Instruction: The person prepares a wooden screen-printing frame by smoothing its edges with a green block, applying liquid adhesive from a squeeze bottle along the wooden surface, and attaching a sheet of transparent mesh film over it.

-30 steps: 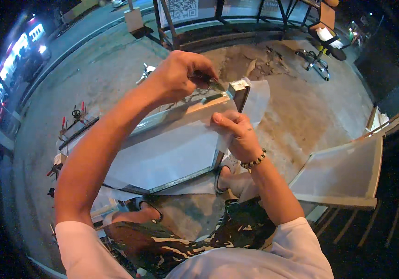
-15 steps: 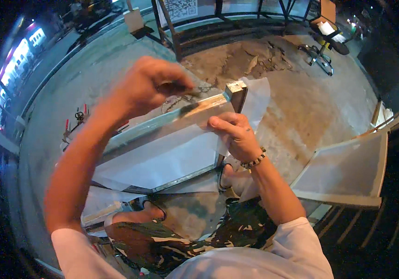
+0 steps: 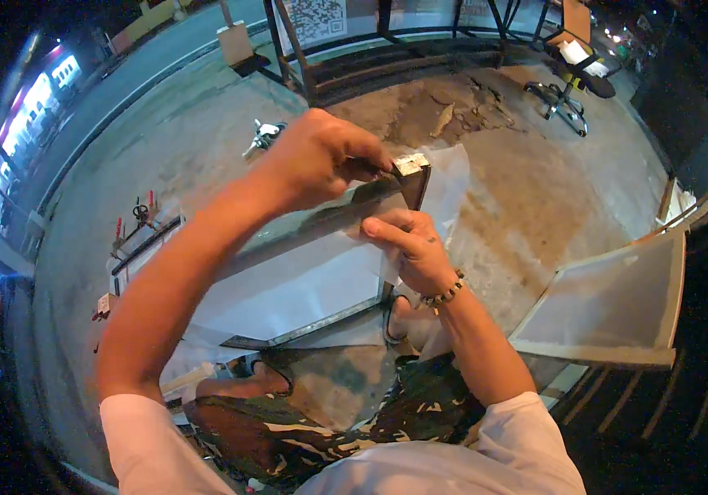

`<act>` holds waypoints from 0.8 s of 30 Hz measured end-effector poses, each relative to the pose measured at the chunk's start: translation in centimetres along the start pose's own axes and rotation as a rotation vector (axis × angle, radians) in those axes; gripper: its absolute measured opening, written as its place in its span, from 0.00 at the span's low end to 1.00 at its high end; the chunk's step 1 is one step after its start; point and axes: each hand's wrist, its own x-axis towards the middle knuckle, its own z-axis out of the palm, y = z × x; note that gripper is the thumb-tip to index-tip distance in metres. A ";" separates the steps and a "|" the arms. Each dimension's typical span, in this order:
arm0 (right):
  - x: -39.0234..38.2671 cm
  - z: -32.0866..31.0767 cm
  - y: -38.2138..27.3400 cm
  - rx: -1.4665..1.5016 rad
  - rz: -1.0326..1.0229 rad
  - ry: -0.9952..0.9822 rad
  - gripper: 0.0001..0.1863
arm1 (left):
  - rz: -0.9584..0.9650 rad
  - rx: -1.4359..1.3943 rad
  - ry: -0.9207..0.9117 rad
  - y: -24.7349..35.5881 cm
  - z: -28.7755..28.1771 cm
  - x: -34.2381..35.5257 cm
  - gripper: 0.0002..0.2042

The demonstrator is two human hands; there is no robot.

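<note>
Your left hand (image 3: pixel 321 161) has its grip closed on the top corner of the metal frame (image 3: pixel 333 219), at a dark corner piece (image 3: pixel 412 177). Just below it, your right hand (image 3: pixel 412 247) presses fingertips against the frame's white sheet (image 3: pixel 288 289), thumb pinching its edge.

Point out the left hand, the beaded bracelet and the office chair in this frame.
left hand (image 3: pixel 317 161), head view, on the back of the hand.
beaded bracelet (image 3: pixel 445 293), head view, on beads at the right wrist.
office chair (image 3: pixel 573 51), head view, on the seat.
</note>
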 end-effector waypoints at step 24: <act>-0.2 -0.1 0.3 -0.030 -0.046 0.056 0.14 | -0.066 -0.042 -0.223 -0.5 -5.8 -4.9 0.09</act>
